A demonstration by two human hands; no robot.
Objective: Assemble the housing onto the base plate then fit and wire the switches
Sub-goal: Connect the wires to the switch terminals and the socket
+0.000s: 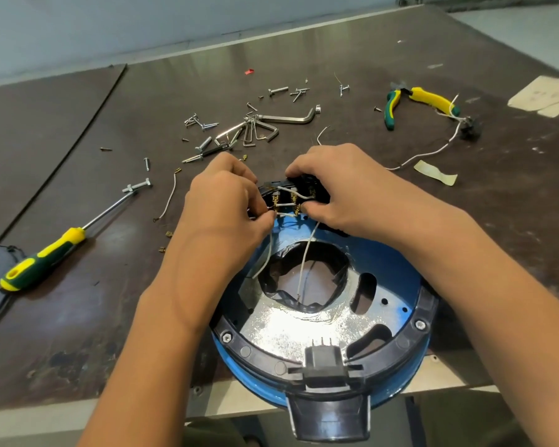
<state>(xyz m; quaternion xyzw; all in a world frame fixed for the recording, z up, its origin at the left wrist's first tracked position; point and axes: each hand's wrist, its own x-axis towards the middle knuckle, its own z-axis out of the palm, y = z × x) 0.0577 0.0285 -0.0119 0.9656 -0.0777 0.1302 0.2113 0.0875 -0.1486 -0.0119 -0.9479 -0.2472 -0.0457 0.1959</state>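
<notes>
The black switch block (304, 185) sits at the far rim of the round blue housing (388, 253), caught between both hands. The right hand (342, 191) curls over it and grips it, while the left hand (223, 201) pinches a short white wire (286, 214) at the brass terminals (276, 200). Inside the housing lies the shiny base plate (288, 330), and two longer white leads (305, 259) drop into its central opening. Fingers cover most of the block, so I cannot tell which terminal the wire meets.

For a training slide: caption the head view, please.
The left hand pinches a white wire at the switch block; the right hand grips the block on the blue housing.
</notes>
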